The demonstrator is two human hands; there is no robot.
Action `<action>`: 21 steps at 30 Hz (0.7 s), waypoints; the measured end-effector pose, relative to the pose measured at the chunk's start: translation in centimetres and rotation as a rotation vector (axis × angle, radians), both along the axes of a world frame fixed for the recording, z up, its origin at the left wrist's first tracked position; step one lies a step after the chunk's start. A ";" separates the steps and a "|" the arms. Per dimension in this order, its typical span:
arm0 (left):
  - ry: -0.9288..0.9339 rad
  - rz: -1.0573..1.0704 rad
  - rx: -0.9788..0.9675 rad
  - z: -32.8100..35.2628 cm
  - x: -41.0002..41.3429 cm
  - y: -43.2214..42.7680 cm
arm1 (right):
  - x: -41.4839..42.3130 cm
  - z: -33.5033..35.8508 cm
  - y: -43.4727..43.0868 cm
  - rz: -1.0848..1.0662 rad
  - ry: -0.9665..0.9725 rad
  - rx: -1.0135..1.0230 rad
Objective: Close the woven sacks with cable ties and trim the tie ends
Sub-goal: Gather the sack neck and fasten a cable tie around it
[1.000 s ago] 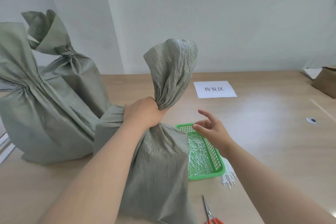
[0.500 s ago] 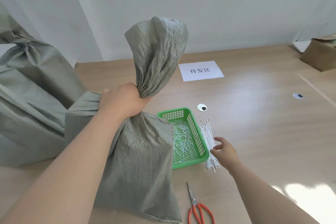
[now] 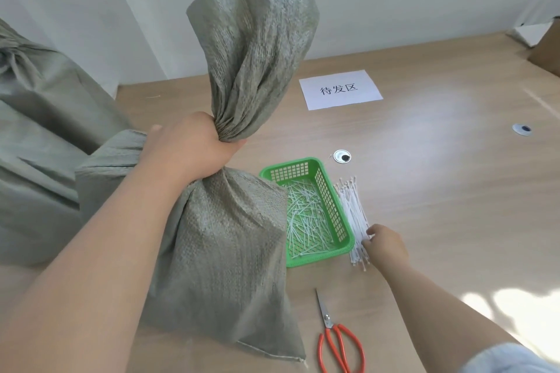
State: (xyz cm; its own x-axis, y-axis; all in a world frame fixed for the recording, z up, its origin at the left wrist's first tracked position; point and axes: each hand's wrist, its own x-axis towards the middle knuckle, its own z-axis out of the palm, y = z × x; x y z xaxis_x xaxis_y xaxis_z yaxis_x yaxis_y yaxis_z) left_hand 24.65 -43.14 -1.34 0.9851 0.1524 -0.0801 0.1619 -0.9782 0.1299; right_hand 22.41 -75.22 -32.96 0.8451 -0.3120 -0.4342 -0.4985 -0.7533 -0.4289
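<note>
Head view is showing the wooden desk [image 3: 454, 206] carrying everything, and against a second ago the camera has tilted down while the right hand [image 3: 384, 244] has travelled from mid-air above the basket to the loose bundle of cable ties [image 3: 353, 215]; that suggests the sack's mouth is gathered and a tie is about to be picked for it. Two grey-green woven sacks are in sight: one already cinched sack [image 3: 39, 136] is leaning at the desk's left edge, and the sack being closed [image 3: 218, 236] is standing near the front edge, left of centre, with its bunched top rising tall above the grip. The left hand [image 3: 194, 148] is clamped around that sack's neck, fingers wrapped tight on the cloth. One green plastic basket [image 3: 328, 200] is sitting just right of the sack, holding many short white offcuts, too many to count. One white paper sign [image 3: 341, 89] is lying toward the back edge. One pair of orange-handled scissors [image 3: 336, 339] is lying at the front edge, untouched. The ties themselves are lying in one bundle touching the basket's right wall, uncountable; the right hand's fingers are curled down onto the bundle's near end, though whether they are pinching a single tie I cannot tell. Two small round metal discs [image 3: 342, 156] are set in the desk.
</note>
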 end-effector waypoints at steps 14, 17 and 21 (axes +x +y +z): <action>-0.008 -0.023 0.011 -0.2 0.1 -0.6 | 1.0 -0.3 0.5 -0.039 0.040 -0.073; -0.010 -0.004 0.005 -0.2 0.1 -0.1 | 1.2 -0.5 0.8 -0.075 0.040 -0.050; -0.017 0.021 -0.005 -0.2 0.0 0.6 | 1.0 0.2 1.2 -0.097 0.020 -0.035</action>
State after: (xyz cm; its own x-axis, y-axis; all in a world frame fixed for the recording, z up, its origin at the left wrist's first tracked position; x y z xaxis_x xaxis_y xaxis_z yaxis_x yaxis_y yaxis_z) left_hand 24.61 -42.54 -1.50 0.9829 0.1723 -0.0646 0.1798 -0.9741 0.1375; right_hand 23.44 -74.03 -32.79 0.8013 -0.4071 -0.4384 -0.5781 -0.7155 -0.3922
